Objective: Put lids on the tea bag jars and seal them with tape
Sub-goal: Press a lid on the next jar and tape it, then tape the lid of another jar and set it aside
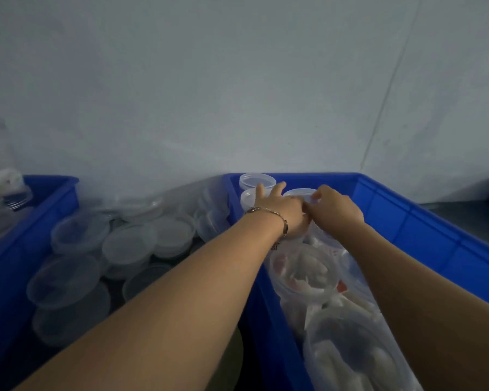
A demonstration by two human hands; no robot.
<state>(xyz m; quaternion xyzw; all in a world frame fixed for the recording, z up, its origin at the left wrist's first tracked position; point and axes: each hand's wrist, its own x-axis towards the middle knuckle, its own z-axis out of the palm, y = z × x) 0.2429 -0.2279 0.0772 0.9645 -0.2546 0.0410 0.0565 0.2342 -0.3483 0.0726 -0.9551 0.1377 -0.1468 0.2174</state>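
Observation:
In the right blue bin (424, 221), both my hands meet on a clear tea bag jar (319, 235) at the far end. Its clear lid (298, 192) sits on top. My left hand (284, 211), a bracelet on its wrist, holds the jar's left side, with its fingers reaching past toward two lidded jars (257, 180) in the bin's far corner. My right hand (336, 208) pinches the lid's near right rim. Nearer to me in the same bin lie open jars (305, 275) filled with white tea bags. No tape is visible.
A heap of loose clear lids (130, 244) lies on the dark table between the two bins. A second blue bin (40, 210) stands at the left with clear plastic and white items in it. A pale wall rises right behind everything.

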